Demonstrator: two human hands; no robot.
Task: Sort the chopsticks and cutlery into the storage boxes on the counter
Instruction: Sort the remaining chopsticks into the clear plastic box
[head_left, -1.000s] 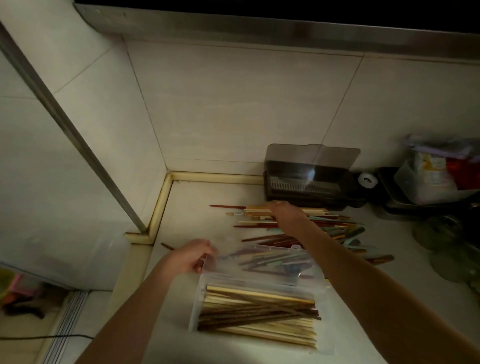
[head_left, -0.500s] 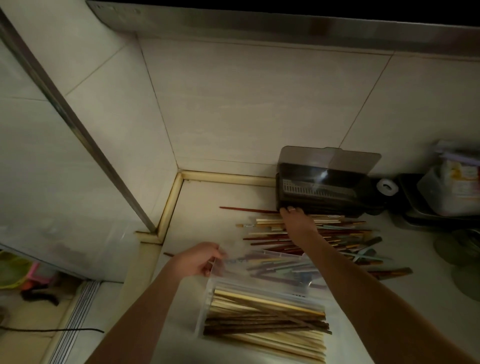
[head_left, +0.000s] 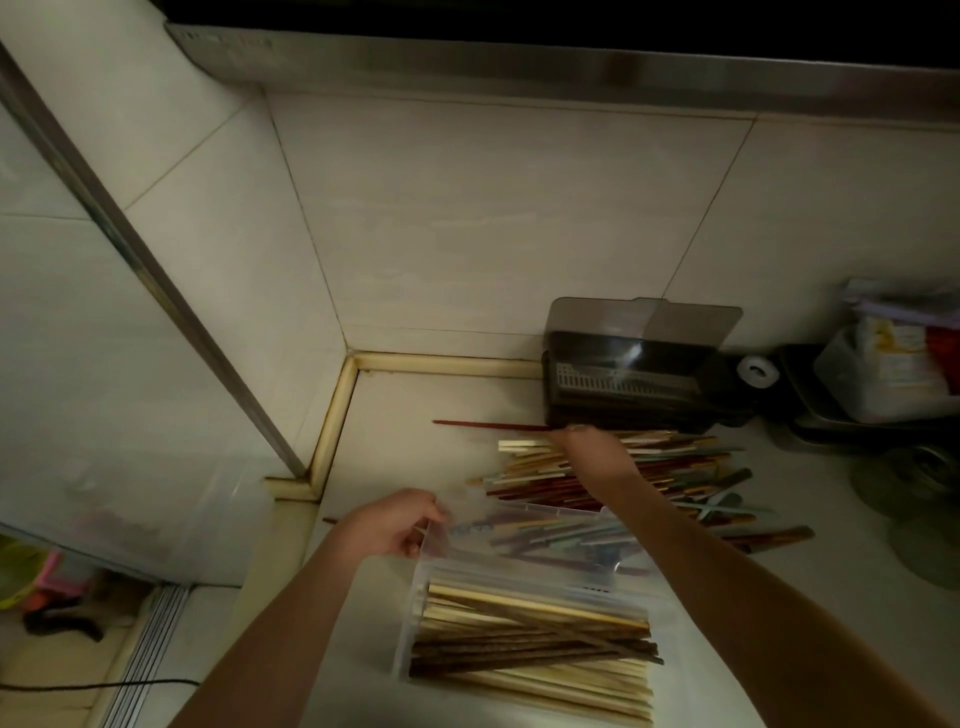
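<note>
A clear plastic storage box (head_left: 415, 613) lies near me on the counter, filled with wooden and dark chopsticks (head_left: 535, 649). My left hand (head_left: 389, 525) grips the left end of its raised clear lid (head_left: 540, 540). Behind it lies a loose pile of mixed chopsticks and cutlery (head_left: 675, 473). My right hand (head_left: 592, 452) reaches over the far side of that pile, fingertips at the dark red chopstick (head_left: 488, 425); whether the fingers hold it is hidden. A dark storage box (head_left: 623, 384) with its smoky lid up stands against the wall.
The tiled wall corner and a raised counter rim (head_left: 337, 421) bound the left and back. A roll of tape (head_left: 757, 371), a dark tray with a plastic bag (head_left: 883, 374) and glass items (head_left: 919, 473) crowd the right side.
My right hand has reached farther back over the pile toward the dark box. My left hand keeps its hold on the clear lid.
</note>
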